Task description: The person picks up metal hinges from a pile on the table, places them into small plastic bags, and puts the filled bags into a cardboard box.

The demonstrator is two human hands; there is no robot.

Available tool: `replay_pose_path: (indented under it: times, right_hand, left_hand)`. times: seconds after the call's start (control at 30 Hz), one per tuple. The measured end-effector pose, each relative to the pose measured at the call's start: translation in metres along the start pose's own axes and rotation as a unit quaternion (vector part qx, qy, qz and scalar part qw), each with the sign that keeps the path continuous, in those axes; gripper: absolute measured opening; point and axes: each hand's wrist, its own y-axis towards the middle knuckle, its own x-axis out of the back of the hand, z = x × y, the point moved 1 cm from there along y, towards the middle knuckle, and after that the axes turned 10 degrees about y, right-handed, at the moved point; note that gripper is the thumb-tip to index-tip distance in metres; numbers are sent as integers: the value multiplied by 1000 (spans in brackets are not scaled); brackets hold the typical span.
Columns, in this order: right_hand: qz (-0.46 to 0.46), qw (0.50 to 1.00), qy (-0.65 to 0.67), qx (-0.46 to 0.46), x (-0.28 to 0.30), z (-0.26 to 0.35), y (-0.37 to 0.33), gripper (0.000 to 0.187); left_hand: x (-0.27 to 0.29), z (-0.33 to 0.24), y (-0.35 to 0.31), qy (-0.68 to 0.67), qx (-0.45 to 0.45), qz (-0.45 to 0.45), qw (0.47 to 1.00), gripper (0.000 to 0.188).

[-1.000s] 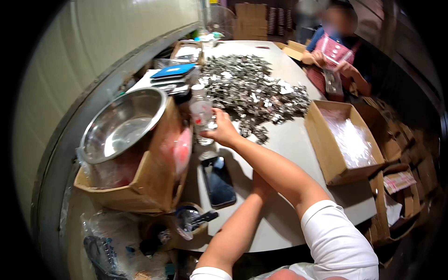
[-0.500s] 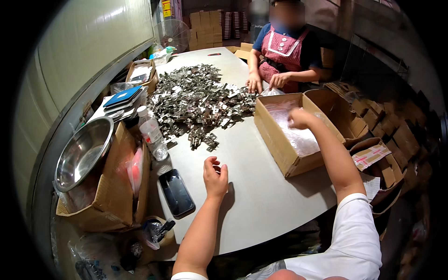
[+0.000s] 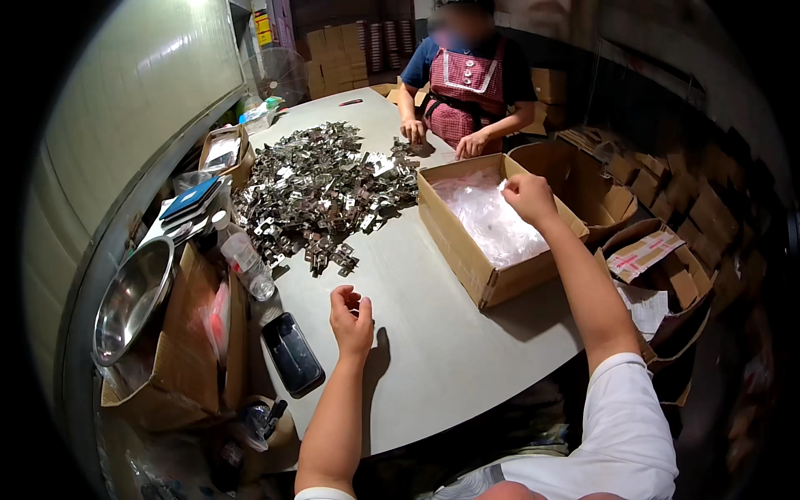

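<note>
My left hand [image 3: 352,323] hovers over the grey table [image 3: 417,350], fingers loosely curled, thumb apart, nothing in it. Close to it lies a black smartphone [image 3: 292,354]. My right hand [image 3: 529,198] is over the far right part of an open cardboard box [image 3: 487,287] of clear plastic bags [image 3: 487,221]. Its fingers are pinched together, with a small whitish bit at the tips that I cannot make out clearly. A large heap of small silvery metal pieces [image 3: 321,192] spreads across the table, beyond my left hand.
Across the table a co-worker [image 3: 467,83] in a red checked apron has both hands near the heap. At left are a plastic bottle [image 3: 246,258], a steel bowl [image 3: 133,300] and a cardboard box [image 3: 196,333]. More open cartons [image 3: 658,275] stand at right.
The whole view has shifted, so things sit further left. My right hand has moved slightly away from me over the box. The co-worker's hands have moved apart; the clear bag between them no longer shows.
</note>
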Motion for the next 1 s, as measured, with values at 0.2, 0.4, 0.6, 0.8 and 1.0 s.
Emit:
replay_pose_path:
  times: [0.2, 0.4, 0.6, 0.8, 1.0]
  right_hand:
    - [-84, 925, 224, 295, -28, 114, -66, 8]
    - [61, 902, 215, 368, -115, 135, -153, 9]
    - [82, 929, 328, 152, -121, 96, -135, 6]
    - [77, 925, 358, 104, -121, 91, -128, 7]
    - [188, 781, 589, -91, -140, 73, -129, 14]
  left_hand:
    - [8, -3, 0, -182, 26, 60, 981, 39]
    - [29, -21, 3, -411, 172, 227, 866, 69]
    - [27, -41, -5, -332, 224, 333, 854, 64]
    - [23, 6, 1, -337, 244, 211, 885, 50]
    - [34, 4, 17, -304, 218, 81, 924, 19]
